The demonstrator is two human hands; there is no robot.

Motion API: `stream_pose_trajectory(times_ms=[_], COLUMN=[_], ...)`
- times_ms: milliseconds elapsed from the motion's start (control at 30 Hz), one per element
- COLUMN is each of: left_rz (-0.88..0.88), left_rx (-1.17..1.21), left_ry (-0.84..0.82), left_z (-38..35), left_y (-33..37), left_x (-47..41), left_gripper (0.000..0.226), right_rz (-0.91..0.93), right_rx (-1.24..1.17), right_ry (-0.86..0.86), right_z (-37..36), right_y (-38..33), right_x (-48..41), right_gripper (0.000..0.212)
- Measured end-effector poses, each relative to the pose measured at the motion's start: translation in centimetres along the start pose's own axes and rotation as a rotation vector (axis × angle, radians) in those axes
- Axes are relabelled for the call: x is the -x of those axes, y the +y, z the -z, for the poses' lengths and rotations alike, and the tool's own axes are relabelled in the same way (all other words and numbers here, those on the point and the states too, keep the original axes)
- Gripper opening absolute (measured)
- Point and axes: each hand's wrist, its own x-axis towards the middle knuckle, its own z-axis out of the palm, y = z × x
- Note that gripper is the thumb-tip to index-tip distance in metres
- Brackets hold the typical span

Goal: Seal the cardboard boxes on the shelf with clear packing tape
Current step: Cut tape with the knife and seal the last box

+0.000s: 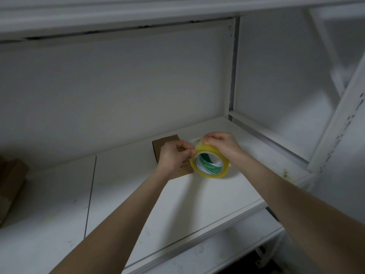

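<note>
The tape [213, 153], a clear yellowish roll with a green-and-white core, is held on edge above the shelf [138, 184], its open centre turned toward the camera. It is gripped from above and from the right by the right hand [221, 144], whose fingers are curled over the roll's upper rim. The tape's loose end at that rim is pinched between thumb and forefinger of the left hand [173, 155], and the two hands are close together there.

A small brown box [166, 143] is seen just left of the tape, lying flat near the shelf's back edge and partly covered by the left hand. Whether its flaps are taped cannot be told.

More brown cardboard [11, 180] is seen at the shelf's left edge, well apart from the box. A white upright post [232, 66] stands at the shelf's back right corner.
</note>
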Motion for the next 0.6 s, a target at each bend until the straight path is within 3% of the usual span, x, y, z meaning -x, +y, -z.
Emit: stream_pose_trajectory(times_ms=[233, 400, 600], left_rz=[-0.072, -0.045, 0.091], left_rx=[-0.242, -0.207, 0.066], left_ry=[-0.232, -0.338, -0.161], left_z=[1.0, 1.2, 2.3], left_y=[-0.2, -0.1, 0.5], left_x=[-0.4, 0.0, -0.3], left_gripper=[0.020, 0.023, 0.010], right_rz=[0.018, 0.031, -0.007], right_rx=[0.074, 0.172, 0.211], right_ry=[-0.058, 0.018, 0.029], right_z=[0.0, 0.4, 1.2], right_y=[0.0, 1.1, 1.4], right_x=[0.2, -0.4, -0.7], right_gripper=[0.012, 0.015, 0.004])
